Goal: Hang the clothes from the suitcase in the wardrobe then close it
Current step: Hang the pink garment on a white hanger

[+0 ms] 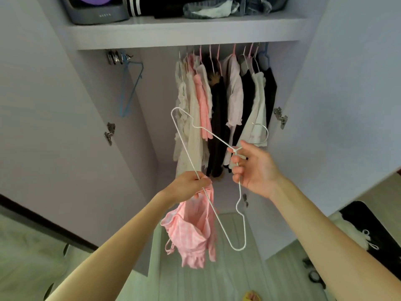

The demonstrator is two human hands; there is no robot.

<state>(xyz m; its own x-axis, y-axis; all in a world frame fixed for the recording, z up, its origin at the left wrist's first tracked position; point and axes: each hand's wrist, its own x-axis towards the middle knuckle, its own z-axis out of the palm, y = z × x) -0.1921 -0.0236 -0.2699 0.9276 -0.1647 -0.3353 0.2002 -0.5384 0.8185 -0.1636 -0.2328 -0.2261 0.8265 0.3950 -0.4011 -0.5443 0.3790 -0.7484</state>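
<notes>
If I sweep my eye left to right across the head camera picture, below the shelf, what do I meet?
blue hanger → left hand, gripping the pink garment → right hand, holding the white hanger → black suitcase

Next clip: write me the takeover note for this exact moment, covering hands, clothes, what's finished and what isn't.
Left hand grips the pink gingham garment and a bar of the white wire hanger.
Right hand holds the hanger at its neck.
The garment is not yet on the hanger.
The wardrobe doors are open, with hung clothes inside.
Left to do: thread the garment on, hang it, probably fetch the white garment at lower right, then close the doors.
</notes>
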